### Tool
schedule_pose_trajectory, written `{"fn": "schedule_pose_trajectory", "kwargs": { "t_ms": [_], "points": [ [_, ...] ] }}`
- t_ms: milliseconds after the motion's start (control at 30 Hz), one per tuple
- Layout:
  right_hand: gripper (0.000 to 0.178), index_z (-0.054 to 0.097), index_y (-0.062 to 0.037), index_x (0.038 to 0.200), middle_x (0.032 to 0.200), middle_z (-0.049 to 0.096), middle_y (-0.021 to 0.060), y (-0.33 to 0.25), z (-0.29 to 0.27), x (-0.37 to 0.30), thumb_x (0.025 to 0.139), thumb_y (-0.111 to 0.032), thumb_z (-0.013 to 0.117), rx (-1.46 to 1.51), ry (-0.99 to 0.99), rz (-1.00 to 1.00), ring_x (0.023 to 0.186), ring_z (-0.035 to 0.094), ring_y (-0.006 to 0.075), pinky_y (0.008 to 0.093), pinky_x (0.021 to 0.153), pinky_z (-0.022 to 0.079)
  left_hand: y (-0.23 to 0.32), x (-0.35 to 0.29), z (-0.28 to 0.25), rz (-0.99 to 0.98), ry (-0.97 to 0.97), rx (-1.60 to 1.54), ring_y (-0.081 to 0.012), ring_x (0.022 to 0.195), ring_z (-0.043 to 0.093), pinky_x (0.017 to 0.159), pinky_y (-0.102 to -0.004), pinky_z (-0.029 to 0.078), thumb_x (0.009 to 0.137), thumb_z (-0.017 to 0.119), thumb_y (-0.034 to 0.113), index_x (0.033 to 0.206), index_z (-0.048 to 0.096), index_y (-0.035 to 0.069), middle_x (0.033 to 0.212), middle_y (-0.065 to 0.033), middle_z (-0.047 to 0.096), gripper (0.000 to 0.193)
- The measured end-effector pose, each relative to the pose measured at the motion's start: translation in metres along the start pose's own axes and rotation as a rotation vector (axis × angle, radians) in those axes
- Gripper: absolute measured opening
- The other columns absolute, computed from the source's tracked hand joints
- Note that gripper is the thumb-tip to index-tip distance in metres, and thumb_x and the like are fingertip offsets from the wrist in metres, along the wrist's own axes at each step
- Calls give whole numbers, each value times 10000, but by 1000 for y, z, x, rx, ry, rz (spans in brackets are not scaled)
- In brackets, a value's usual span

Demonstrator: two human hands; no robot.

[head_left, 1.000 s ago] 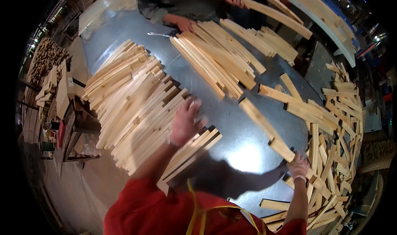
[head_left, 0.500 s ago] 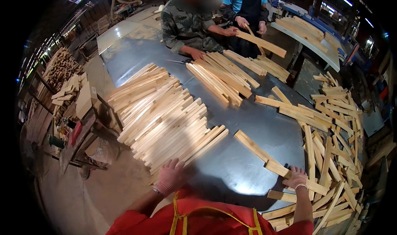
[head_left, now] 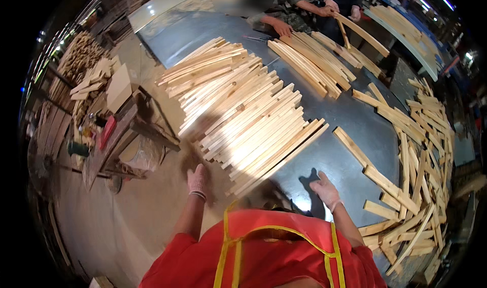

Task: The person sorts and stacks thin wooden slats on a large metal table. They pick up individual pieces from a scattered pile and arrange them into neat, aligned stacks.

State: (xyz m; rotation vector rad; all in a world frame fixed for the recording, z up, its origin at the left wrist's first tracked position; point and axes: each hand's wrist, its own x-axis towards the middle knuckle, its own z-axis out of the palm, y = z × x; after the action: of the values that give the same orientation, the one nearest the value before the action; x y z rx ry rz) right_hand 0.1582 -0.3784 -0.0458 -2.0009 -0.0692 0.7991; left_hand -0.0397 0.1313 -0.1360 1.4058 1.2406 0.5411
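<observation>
Wooden strips [head_left: 258,128] lie side by side in a long slanting row on the metal-topped table [head_left: 299,174]. My left hand [head_left: 198,180], in a pale knitted glove, is off the near left ends of the row, thumb apart from the fingers and holding nothing. Over the bare metal right of the row is my right hand [head_left: 325,190], gloved too, fingers apart and empty. Two loose strips [head_left: 389,187] lie end to end to its right, apart from it.
A jumbled heap of strips [head_left: 426,156] covers the table's right side. Across the table, a co-worker's hand [head_left: 281,27] rests by a bundle of strips [head_left: 309,65]; another person stands beside. At left are a wooden bench [head_left: 119,136] and a scrap pile [head_left: 83,55].
My right hand has left the loose strip at the right and moved left toward the row. My left hand has come away from the row's near ends. The view has shifted left.
</observation>
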Motion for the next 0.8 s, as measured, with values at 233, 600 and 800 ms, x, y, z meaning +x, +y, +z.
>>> {"fn": "schedule_pose_trajectory", "kwargs": {
  "t_ms": [233, 600, 800],
  "points": [
    [935, 236, 69, 1635, 962, 641, 83, -56, 63, 71, 953, -325, 739, 487, 307, 114, 802, 581, 160, 317, 704, 501, 51, -76, 72, -436, -607, -405, -179, 641, 583, 608, -360, 511, 959, 740, 419, 887, 641, 129, 749, -13, 628, 314],
    [839, 157, 64, 1663, 1678, 338, 278, -58, 45, 75, 1046, -237, 640, 502, 380, 71, 1507, 431, 332, 356, 1211, 367, 173, -94, 134, 919, -753, 817, -420, 1058, 684, 914, -503, 581, 947, 674, 327, 1290, 615, 57, 1228, -246, 661, 441],
    [948, 244, 74, 1640, 1578, 451, 342, -80, 11, 70, 978, -440, 687, 30, 266, 166, 1468, 480, 391, 371, 1194, 395, 158, -66, 221, 205, -1004, 903, -322, 1070, 663, 995, -434, 549, 938, 728, 414, 1382, 564, 39, 1175, -201, 669, 603]
  ]
}}
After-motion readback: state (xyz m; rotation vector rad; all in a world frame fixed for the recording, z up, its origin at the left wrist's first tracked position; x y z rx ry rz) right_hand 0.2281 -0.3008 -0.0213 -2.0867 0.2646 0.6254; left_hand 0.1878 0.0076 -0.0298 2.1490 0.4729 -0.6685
